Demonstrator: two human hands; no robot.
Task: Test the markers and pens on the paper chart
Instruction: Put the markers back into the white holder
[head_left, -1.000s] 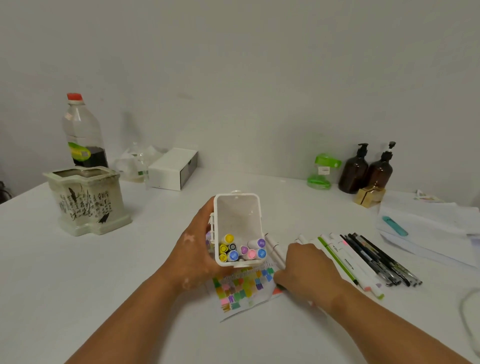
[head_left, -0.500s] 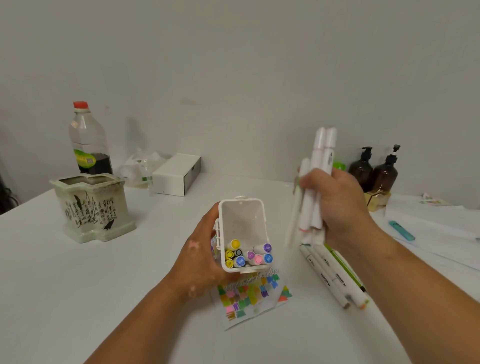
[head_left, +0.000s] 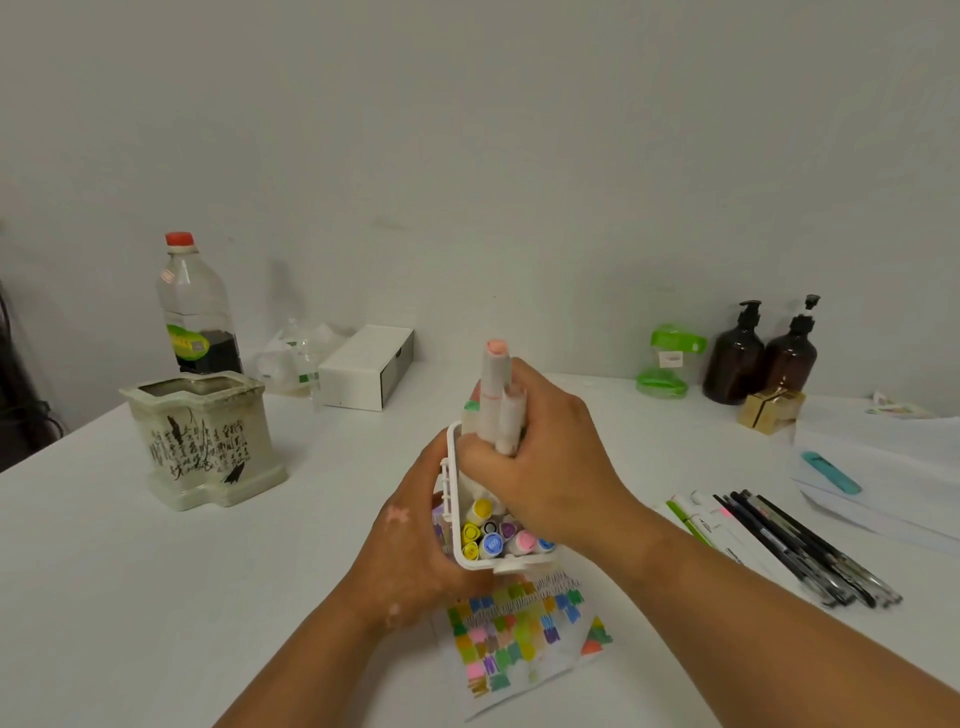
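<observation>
The left hand (head_left: 415, 540) gripped a white plastic marker box (head_left: 457, 519); the right hand (head_left: 540, 457) clutched white-barrelled markers (head_left: 498, 405) over it, above the colour-swatched paper chart (head_left: 519, 634).

Single view, worn on your head. Wide-angle, aimed forward and down across the white table (head_left: 156, 597) to the plain wall (head_left: 467, 156) behind it. Table's near part sits close beneath you

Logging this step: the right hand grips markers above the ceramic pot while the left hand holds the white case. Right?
No. The head view shows the right hand gripping the markers above the white case, not the ceramic pot, which stands apart at the left. The left hand does hold the case.
</observation>
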